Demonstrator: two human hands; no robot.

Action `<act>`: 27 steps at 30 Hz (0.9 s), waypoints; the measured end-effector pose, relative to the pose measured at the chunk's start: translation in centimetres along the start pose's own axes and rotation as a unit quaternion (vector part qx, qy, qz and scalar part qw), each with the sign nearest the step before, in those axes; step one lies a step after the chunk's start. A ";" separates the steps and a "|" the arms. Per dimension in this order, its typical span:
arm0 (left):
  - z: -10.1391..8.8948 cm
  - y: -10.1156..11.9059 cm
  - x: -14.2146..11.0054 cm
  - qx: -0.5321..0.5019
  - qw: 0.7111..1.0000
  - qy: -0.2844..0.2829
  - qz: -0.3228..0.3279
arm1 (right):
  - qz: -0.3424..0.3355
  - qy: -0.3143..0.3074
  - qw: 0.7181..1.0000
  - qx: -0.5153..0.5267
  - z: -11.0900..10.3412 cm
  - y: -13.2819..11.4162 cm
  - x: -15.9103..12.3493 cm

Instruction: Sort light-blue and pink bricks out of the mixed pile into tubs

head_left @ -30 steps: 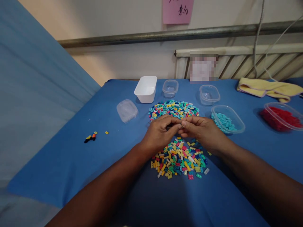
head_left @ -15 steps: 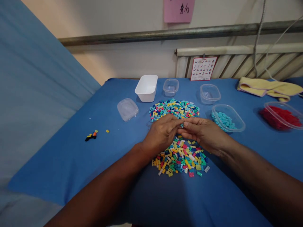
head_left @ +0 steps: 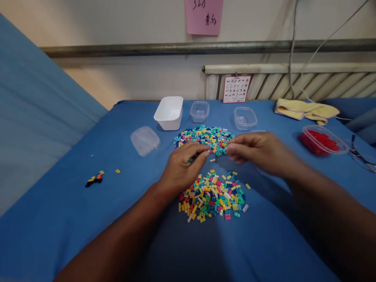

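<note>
My left hand (head_left: 182, 168) is curled above the near pile of small mixed-colour bricks (head_left: 211, 196), and a teal brick shows between its fingers. My right hand (head_left: 260, 150) hovers to the right of it, thumb and fingers pinched on something tiny at the edge of the far pile of bricks (head_left: 204, 136). The two hands are a short gap apart. A single yellow brick (head_left: 212, 160) lies on the blue cloth between them.
Behind the far pile stand a white tub (head_left: 169, 113) and two clear tubs (head_left: 199, 111) (head_left: 245, 117). A clear lid (head_left: 145, 140) lies left. A clear tub of red bricks (head_left: 321, 141) and a yellow cloth (head_left: 305, 109) sit right. Black and orange pieces (head_left: 94, 180) lie far left.
My hands were joined fingertip to fingertip and have now drawn apart, the right going right. The camera view has shifted, and my right hand now hides the tub of light-blue bricks.
</note>
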State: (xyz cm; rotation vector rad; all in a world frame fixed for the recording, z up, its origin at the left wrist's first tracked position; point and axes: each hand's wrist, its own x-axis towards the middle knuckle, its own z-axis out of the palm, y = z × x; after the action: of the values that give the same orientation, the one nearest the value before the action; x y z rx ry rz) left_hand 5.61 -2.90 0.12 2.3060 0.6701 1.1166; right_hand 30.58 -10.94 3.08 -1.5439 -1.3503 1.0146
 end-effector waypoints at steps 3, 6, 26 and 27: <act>-1.5 -1.0 0.4 0.030 0.997 0.029 -0.067 | -0.053 0.085 0.957 -0.272 -5.0 0.0 -0.1; -3.2 -2.6 0.7 0.065 0.991 0.021 -0.117 | -0.024 0.103 0.874 -0.475 -8.5 0.8 0.0; -5.1 -3.3 -0.2 0.116 0.950 -0.263 -0.122 | 0.018 0.094 0.775 -0.625 -9.3 1.8 0.2; -5.1 -3.2 -0.2 0.111 0.947 -0.272 -0.129 | -0.008 0.085 0.786 -0.612 -8.6 1.7 0.0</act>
State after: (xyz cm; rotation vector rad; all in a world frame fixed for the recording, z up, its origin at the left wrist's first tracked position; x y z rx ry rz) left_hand 0.64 0.51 0.82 2.4598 0.8689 0.2677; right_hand 39.20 -11.69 4.37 -2.4084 -2.0113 -0.2094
